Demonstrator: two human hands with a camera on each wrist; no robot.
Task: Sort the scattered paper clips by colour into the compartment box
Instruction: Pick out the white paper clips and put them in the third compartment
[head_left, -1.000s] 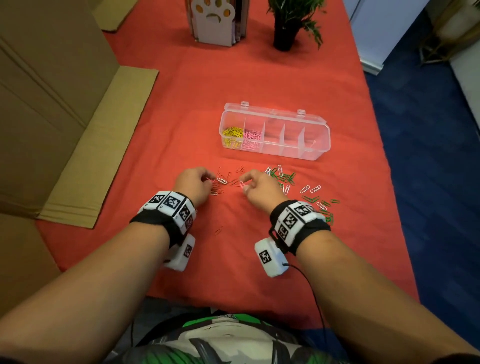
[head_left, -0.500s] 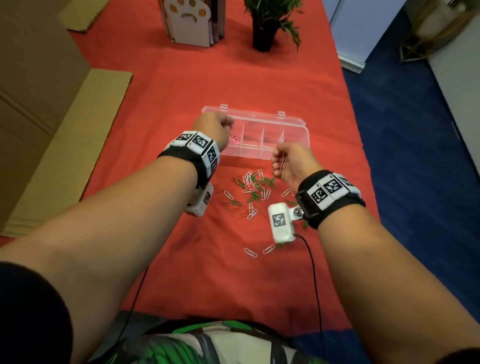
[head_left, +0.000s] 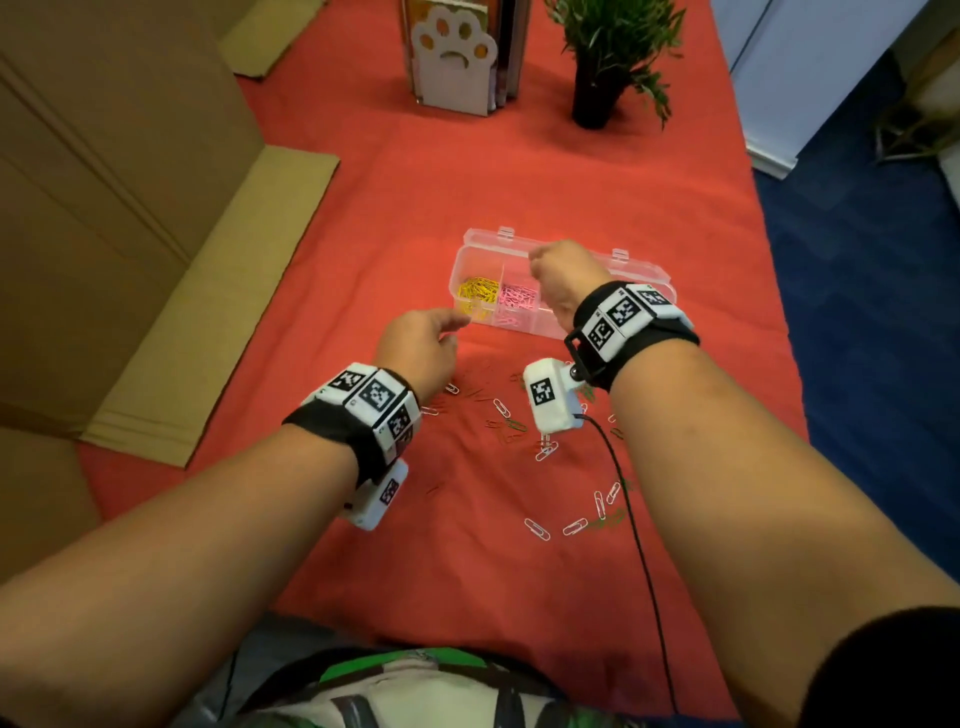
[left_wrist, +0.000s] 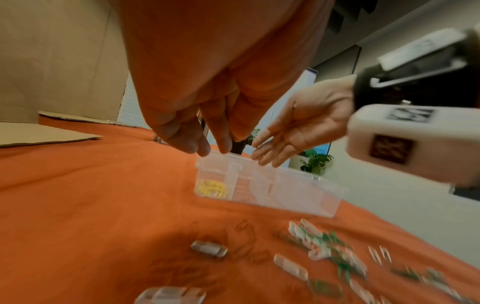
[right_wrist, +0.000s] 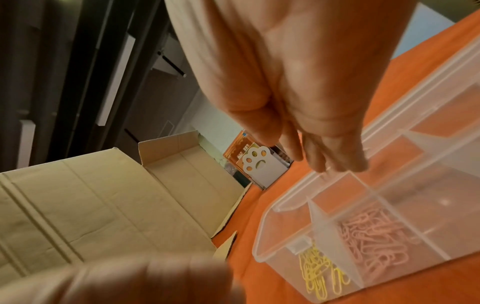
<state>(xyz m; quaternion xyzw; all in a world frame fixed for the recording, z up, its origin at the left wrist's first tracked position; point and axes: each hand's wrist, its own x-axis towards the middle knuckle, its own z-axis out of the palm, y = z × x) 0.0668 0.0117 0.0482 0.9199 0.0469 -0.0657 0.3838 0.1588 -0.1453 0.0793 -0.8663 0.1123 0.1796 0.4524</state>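
The clear compartment box (head_left: 483, 241) sits mid-table on the red cloth. Yellow clips (head_left: 478, 291) fill its leftmost cell and pink clips (head_left: 517, 299) the cell beside it. My right hand (head_left: 540, 260) hovers over the box beyond the pink cell; the left wrist view shows it (left_wrist: 265, 158) palm up with straight fingers and nothing in it. My left hand (head_left: 457, 330) hangs relaxed and empty just in front of the box's left end. White clips (head_left: 537, 529) and green clips (head_left: 608, 522) lie scattered nearer me, with dark red ones (head_left: 478, 392) hard to make out on the cloth.
Flattened cardboard (head_left: 223, 291) lies along the table's left side. A paw-shaped holder (head_left: 452, 57) and a potted plant (head_left: 602, 62) stand at the back. The table's right edge (head_left: 779, 312) drops to blue floor. A black cable (head_left: 639, 561) trails from my right wrist.
My left hand has drawn back from the box toward me. My right hand has moved forward from the box's front edge to above it, and its fingers have straightened.
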